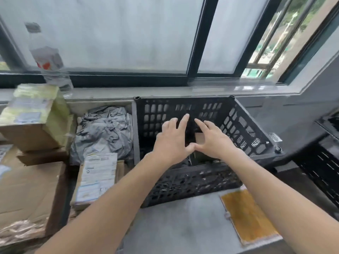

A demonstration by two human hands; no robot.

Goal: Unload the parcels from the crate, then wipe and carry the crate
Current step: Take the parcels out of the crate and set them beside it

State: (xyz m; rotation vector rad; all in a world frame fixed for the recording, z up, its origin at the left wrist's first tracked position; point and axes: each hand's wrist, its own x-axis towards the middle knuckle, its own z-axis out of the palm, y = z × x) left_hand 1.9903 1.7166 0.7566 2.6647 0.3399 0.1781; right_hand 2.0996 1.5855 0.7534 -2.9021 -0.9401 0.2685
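A black perforated plastic crate (244, 129) stands on a grey table below the window. Both of my hands hover over its open top with thumbs touching. My left hand (172, 142) has its fingers spread and holds nothing. My right hand (211, 140) is likewise spread and empty. Beneath them, inside the crate, a brown cardboard parcel (200, 138) and something dark and crumpled (187, 160) show only in part. Unloaded parcels lie left of the crate: a grey plastic mailer (102, 131) and a labelled flat box (97, 178).
Stacked cardboard boxes (34, 187) and a yellow-wrapped box (36, 110) crowd the far left. A water bottle (49, 57) stands on the window sill. An orange-brown cloth (247, 217) lies on the table's right front. More black crates (322, 165) sit at the right.
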